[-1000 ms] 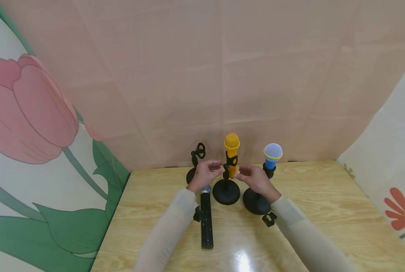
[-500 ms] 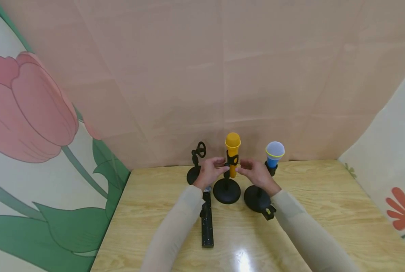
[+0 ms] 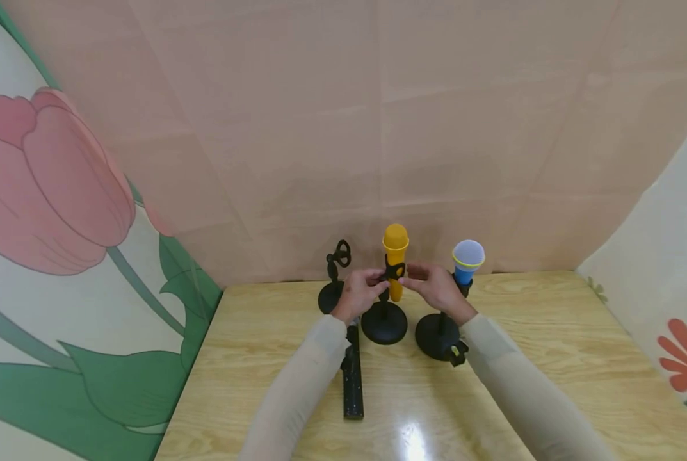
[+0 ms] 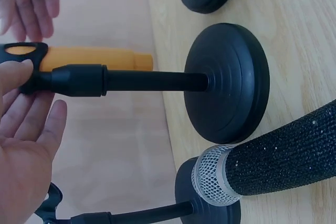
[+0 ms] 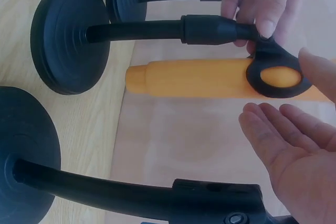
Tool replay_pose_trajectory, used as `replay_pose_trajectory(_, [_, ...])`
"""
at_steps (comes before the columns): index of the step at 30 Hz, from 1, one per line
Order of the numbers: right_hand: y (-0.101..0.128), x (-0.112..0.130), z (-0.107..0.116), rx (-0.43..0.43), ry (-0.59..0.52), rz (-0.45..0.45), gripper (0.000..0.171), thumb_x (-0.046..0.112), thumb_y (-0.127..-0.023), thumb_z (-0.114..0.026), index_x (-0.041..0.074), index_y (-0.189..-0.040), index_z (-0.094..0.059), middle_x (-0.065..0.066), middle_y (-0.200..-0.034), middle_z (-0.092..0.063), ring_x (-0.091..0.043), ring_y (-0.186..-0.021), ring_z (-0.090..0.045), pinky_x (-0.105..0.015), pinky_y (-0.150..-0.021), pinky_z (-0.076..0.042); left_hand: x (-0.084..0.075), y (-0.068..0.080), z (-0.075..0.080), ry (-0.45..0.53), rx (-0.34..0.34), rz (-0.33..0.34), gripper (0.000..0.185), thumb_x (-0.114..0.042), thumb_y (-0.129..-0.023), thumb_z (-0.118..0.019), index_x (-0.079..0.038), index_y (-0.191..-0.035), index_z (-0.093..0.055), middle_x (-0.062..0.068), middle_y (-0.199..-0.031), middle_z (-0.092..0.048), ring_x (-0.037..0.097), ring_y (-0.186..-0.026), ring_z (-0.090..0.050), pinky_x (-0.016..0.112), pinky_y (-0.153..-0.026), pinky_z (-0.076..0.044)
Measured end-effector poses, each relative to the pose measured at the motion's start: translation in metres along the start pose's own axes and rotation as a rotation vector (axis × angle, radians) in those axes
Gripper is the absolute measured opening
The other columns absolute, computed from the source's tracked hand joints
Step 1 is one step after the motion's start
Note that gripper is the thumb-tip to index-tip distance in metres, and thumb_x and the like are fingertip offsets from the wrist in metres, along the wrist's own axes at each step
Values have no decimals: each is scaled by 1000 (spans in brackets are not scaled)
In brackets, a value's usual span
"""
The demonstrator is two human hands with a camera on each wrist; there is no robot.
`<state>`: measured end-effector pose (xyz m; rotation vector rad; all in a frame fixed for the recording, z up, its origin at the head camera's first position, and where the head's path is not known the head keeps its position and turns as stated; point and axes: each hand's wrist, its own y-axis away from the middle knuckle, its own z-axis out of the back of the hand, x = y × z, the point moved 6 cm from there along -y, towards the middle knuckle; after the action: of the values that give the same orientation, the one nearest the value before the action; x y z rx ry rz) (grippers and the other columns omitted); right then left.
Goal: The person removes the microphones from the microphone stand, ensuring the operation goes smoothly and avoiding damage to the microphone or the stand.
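The left hand point(image 3: 356, 294) is pinching the joint point(image 4: 41, 82) of the middle black stand point(image 3: 384, 325); its clip point(image 5: 274, 59) is holding a yellow microphone point(image 3: 397, 255) upright over the tabletop point(image 3: 262, 333). The right hand point(image 3: 438, 288) is hovering just beside, thumb and fingers apart. The microphone is looking light, stiff and slightly slippery, its lower handle point(image 5: 194, 78) probably offering the surest hold.

Three microphones point(image 3: 396, 242), three black stands point(image 3: 384, 325), two pale sleeves point(image 3: 299, 384), one wooden table point(image 3: 234, 358).
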<state>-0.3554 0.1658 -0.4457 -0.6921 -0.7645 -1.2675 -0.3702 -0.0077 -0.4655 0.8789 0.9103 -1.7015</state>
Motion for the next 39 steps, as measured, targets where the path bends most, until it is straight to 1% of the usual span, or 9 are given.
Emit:
replay_pose_trajectory(3, [-1, 2, 0, 6, -10, 2, 56, 28, -97, -68, -4, -140, -52, -25, -138, -56, -44, -123, -56, -55, -97, -49, 1, 0, 1, -9, 4, -11, 27, -14, -93, -73, -7, -119, -74, 4, -107, -74, 14, -92, -69, 28, -84, -57])
replay_pose_trajectory(11, [-4, 6, 2, 4, -42, 24, 53, 27, -98, -67, -3, -139, -54, -23, -136, -58, -41, -121, -58, -54, -99, -48, -1, 0, -1, 12, 65, -20, 26, -11, -95, -70, -6, -120, -73, 5, -111, -74, 16, -98, -69, 28, -85, -56])
replay_pose_trajectory(17, [-4, 9, 3, 2, -20, 41, 52, 29, -98, -67, -3, -137, -55, -23, -134, -59, -41, -120, -59, -55, -99, -47, 0, 1, 0, 37, 101, 16, 27, -10, -96, -68, -8, -122, -72, 3, -115, -72, 15, -101, -68, 31, -90, -55])
replay_pose_trajectory(20, [-3, 10, 3, -4, -21, 39, 52, 30, -98, -67, -3, -137, -55, -23, -134, -60, -41, -120, -59, -55, -99, -47, -1, 0, 1, 45, 118, 20, 27, -10, -97, -66, -7, -123, -71, 4, -116, -72, 16, -104, -68, 32, -92, -54])
replay_pose_trajectory(25, [-3, 12, 3, -17, -32, 48, 51, 29, -98, -67, -4, -135, -57, -23, -131, -61, -41, -117, -61, -55, -99, -48, -2, -1, 3, 14, 109, 22, 26, -9, -96, -67, -6, -121, -72, 6, -118, -72, 18, -106, -67, 32, -93, -54])
replay_pose_trajectory(30, [-3, 13, 3, -32, -34, 71, 49, 32, -97, -67, -3, -131, -60, -22, -127, -64, -39, -114, -62, -54, -98, -49, -1, -3, 5, -22, 103, 8, 26, -8, -95, -69, -6, -120, -73, 7, -119, -71, 20, -104, -68, 32, -92, -54])
replay_pose_trajectory(32, [-3, 14, 4, -37, -29, 85, 49, 33, -97, -67, -3, -129, -61, -22, -125, -65, -39, -113, -63, -54, -97, -49, 0, -3, 5, -25, 105, 1, 25, -8, -95, -69, -6, -119, -73, 7, -118, -71, 20, -103, -68, 32, -91, -54])
replay_pose_trajectory(36, [-2, 15, 5, -54, -25, 92, 50, 35, -96, -69, -3, -127, -63, -21, -123, -67, -39, -112, -64, -54, -96, -50, 2, -4, 7, -25, 116, 14, 24, -9, -95, -69, -8, -119, -74, 5, -118, -71, 20, -103, -67, 33, -90, -55])
replay_pose_trajectory(39, [-2, 17, 7, -70, -25, 94, 48, 34, -95, -70, -4, -125, -64, -22, -121, -67, -40, -112, -64, -54, -96, -50, 4, -4, 7, 10, 118, 31, 24, -10, -94, -70, -7, -118, -73, 5, -116, -72, 19, -103, -68, 33, -89, -55])
